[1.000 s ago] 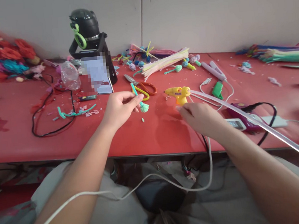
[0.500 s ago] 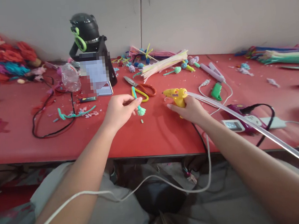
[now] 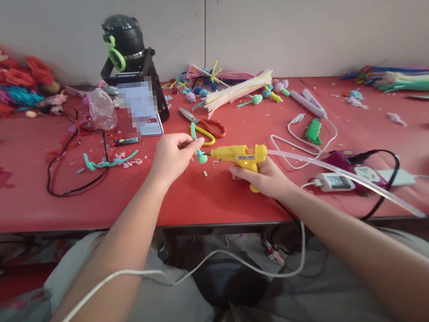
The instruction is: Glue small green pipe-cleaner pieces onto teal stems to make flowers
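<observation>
Between the thumb and fingers of my left hand (image 3: 176, 157) is a small green pipe-cleaner piece (image 3: 201, 157), its bushy end hanging down and its stem pointing up. My right hand (image 3: 266, 176) is closed round the handle of a yellow hot glue gun (image 3: 236, 154). The gun's nozzle points left, right at the bushy end; whether they touch I cannot tell. A long clear glue stick (image 3: 335, 168) sticks out of the gun's back. Just behind my left hand lie scissors (image 3: 207, 126) with red and yellow handles. One small green scrap (image 3: 205, 174) rests on the table below.
A black bottle (image 3: 125, 43) and a phone (image 3: 151, 126) stand at the back left. Bundled pipe cleaners (image 3: 238, 92) lie behind the scissors. To the right are a lilac hair-straightener-like tool (image 3: 307, 104), a green clip (image 3: 313, 132) and a purple power strip (image 3: 366, 174) with cords.
My right hand has brought the glue gun left and slightly down, its nozzle now at the green piece. My left hand has stayed almost still, holding that piece.
</observation>
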A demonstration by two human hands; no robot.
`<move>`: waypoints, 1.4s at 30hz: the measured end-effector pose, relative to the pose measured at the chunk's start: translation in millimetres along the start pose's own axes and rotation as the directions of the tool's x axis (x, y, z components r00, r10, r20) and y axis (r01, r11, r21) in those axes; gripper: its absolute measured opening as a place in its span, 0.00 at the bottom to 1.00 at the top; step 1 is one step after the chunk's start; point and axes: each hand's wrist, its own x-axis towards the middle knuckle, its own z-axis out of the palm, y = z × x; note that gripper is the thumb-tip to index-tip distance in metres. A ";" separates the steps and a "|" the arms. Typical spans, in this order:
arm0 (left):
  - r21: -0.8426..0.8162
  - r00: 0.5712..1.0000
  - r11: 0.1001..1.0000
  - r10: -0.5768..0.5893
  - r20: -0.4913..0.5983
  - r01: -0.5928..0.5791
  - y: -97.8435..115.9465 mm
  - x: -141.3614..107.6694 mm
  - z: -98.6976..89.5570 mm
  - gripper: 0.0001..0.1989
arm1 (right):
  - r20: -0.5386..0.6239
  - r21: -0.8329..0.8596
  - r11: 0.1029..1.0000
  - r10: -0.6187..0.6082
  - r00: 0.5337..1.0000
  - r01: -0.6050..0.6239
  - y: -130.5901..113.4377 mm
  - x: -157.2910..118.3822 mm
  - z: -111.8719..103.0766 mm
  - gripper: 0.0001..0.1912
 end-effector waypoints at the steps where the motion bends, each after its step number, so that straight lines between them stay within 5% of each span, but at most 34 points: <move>1: 0.002 1.000 1.000 0.002 0.002 -0.002 0.1 -0.2 -0.1 0.22 | 0.002 -0.003 1.000 -0.010 1.000 0.010 1.7 0.3 0.4 0.16; 42: 0.019 0.999 0.999 -0.046 0.004 0.045 1.9 -1.2 -0.3 0.22 | 0.054 -0.042 0.993 -0.112 0.992 0.114 9.2 0.9 -0.1 0.17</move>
